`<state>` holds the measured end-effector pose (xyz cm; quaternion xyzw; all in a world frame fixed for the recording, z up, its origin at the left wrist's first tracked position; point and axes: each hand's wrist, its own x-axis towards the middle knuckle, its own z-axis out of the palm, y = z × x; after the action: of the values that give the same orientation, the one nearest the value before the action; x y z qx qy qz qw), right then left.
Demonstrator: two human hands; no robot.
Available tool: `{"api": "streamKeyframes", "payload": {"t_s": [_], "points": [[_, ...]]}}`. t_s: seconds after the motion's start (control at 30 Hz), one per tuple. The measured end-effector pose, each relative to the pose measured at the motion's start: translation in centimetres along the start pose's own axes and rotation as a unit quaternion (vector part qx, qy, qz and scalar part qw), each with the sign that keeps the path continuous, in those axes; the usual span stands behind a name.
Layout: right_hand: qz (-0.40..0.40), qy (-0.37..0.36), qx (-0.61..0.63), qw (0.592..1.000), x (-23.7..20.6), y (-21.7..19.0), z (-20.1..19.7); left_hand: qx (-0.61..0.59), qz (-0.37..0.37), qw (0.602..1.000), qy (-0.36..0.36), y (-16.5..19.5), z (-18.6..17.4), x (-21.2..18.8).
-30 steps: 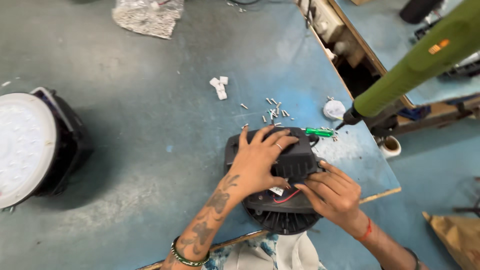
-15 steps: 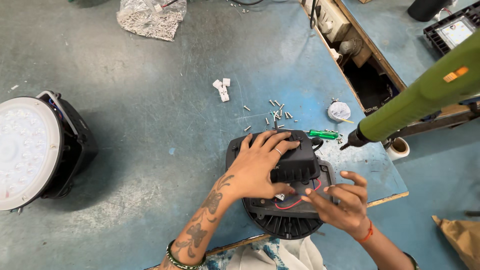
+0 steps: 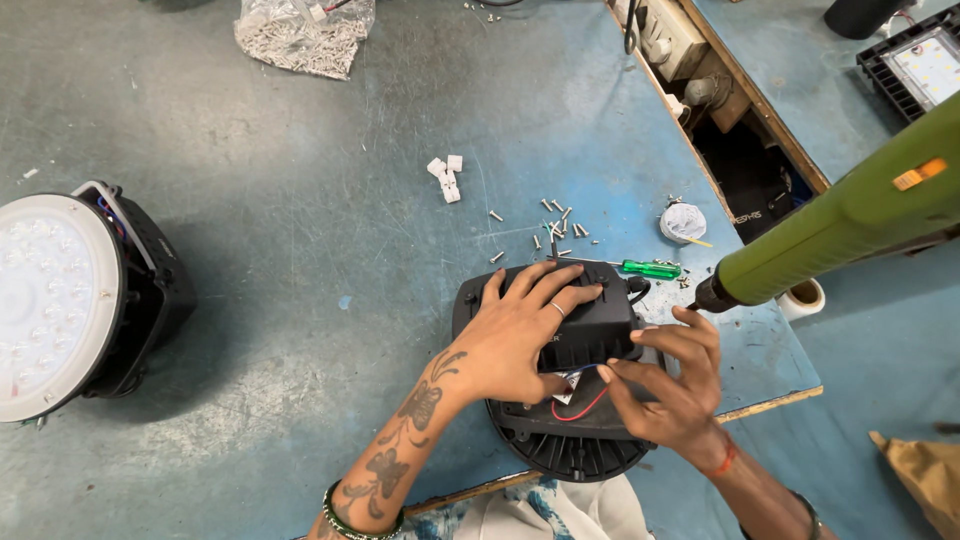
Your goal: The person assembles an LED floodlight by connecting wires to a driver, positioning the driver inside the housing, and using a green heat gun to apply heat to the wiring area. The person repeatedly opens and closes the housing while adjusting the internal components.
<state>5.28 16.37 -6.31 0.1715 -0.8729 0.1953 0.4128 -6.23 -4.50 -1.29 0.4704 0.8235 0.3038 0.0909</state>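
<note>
A black round lamp housing (image 3: 570, 445) lies at the near edge of the blue-grey table (image 3: 300, 250), with a black driver box (image 3: 590, 330) on top. My left hand (image 3: 520, 335) presses flat on the box, fingers spread over it. My right hand (image 3: 670, 385) is at the box's right side, its fingertips pinching at the thin red and blue wires (image 3: 585, 400) that come out beside a small white connector. Neither hand lifts anything off the table.
A green power screwdriver (image 3: 850, 225) hangs over the table's right edge. Loose screws (image 3: 555, 230), a green-handled screwdriver (image 3: 650, 268), white connectors (image 3: 445, 175), a tape roll (image 3: 683, 222) and a bag of screws (image 3: 300, 30) lie beyond. A finished round lamp (image 3: 70, 300) stands left.
My right hand has slid from the box's front to its right side and now fingers the wires. My left hand stays flat on the box.
</note>
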Motion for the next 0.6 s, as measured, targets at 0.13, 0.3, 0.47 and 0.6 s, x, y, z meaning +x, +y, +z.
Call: {"api": "streamKeyframes", "payload": {"t_s": [0.13, 0.3, 0.47, 0.6], "points": [[0.016, -0.024, -0.015, 0.999, -0.2, -0.2, -0.7, -0.003, -0.006, 1.000, -0.007, -0.6, 0.5, 0.2], [0.003, 0.115, -0.069, 0.991, 1.6, 0.0, -4.2, -0.023, -0.008, 1.000, -0.010, -1.0, 0.7, 0.4], [0.122, 0.159, 0.193, 0.961, 7.5, 3.2, -5.2, -0.026, -0.027, 0.999, -0.019, -0.4, 0.5, 0.4], [0.185, 0.064, 0.418, 0.887, 10.6, 4.6, -5.3, -0.021, -0.045, 0.998, -0.026, 0.1, 0.3, 0.3]]}}
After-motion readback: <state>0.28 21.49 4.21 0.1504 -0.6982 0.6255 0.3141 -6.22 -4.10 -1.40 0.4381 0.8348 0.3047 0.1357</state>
